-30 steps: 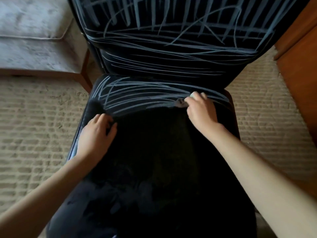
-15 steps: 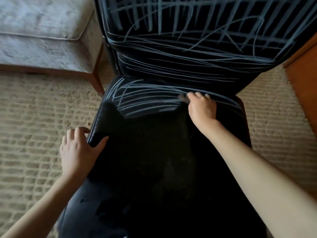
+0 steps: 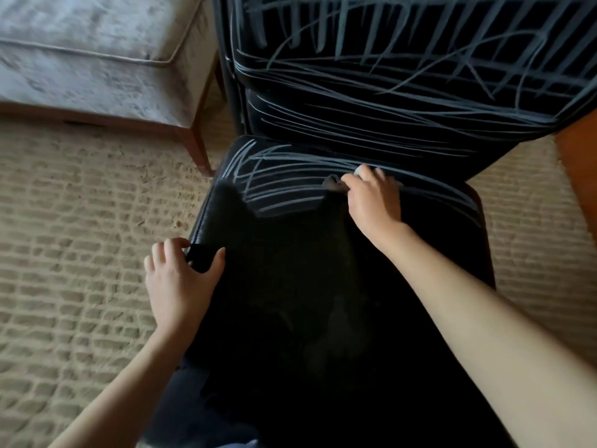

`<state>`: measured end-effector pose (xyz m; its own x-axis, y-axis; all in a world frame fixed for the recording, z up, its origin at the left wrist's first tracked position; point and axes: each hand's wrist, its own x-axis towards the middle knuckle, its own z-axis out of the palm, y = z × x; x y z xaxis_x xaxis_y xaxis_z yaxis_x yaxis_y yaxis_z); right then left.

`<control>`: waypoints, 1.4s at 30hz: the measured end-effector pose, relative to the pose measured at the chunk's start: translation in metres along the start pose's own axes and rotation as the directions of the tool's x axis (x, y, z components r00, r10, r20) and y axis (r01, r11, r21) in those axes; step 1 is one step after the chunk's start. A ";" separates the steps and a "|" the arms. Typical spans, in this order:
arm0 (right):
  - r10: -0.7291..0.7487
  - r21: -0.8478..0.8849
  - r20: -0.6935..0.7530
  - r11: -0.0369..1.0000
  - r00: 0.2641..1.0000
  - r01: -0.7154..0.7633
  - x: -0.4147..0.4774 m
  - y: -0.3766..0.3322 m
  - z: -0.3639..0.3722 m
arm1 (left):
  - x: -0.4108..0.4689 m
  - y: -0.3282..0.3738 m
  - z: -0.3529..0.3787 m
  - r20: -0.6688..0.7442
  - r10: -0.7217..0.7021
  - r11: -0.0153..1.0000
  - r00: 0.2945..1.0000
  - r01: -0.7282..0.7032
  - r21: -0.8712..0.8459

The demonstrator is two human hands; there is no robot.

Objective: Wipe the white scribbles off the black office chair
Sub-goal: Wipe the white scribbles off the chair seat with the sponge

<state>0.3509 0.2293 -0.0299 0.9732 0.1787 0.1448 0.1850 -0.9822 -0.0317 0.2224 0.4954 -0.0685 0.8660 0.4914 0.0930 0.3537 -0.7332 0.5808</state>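
From the head view, the black office chair [image 3: 323,302] looks partly done: the front of the seat is dark, while white scribbles [image 3: 284,179] cover its rear strip and the whole backrest [image 3: 387,76]. The right hand [image 3: 374,202] pinches a small wipe [image 3: 332,182] at that strip, and the left hand [image 3: 181,279] grips the seat's left edge. A bench [image 3: 97,59] stands near on the left, with open carpet [image 3: 80,253] beside it.

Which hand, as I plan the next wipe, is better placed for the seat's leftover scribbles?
Right. The right hand holds the cloth against the scribbles; the left hand grips the left edge of the seat, away from them.
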 end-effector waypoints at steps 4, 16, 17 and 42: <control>0.135 0.076 -0.007 0.988 0.991 -0.135 -0.005 -0.045 0.000 | -0.003 -0.001 0.004 -0.039 0.001 0.999 0.999 0.001 0.036; -0.001 0.007 0.062 1.000 0.998 0.001 0.021 -0.042 0.002 | -0.004 -0.004 0.009 -0.074 0.051 0.999 0.996 -0.050 0.005; 0.026 0.021 0.057 0.999 0.998 -0.027 0.020 -0.051 0.000 | -0.004 -0.004 0.009 -0.082 0.054 0.999 0.995 -0.054 -0.002; -0.402 0.039 -0.083 0.913 0.912 0.406 0.006 -0.116 0.007 | -0.005 -0.014 0.016 -0.114 0.098 0.995 0.989 -0.100 -0.013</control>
<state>0.3359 0.3447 -0.0328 0.8014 0.5532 0.2273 0.5697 -0.8218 -0.0087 0.2191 0.4957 -0.0905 0.8502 0.4680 0.2410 0.2609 -0.7723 0.5792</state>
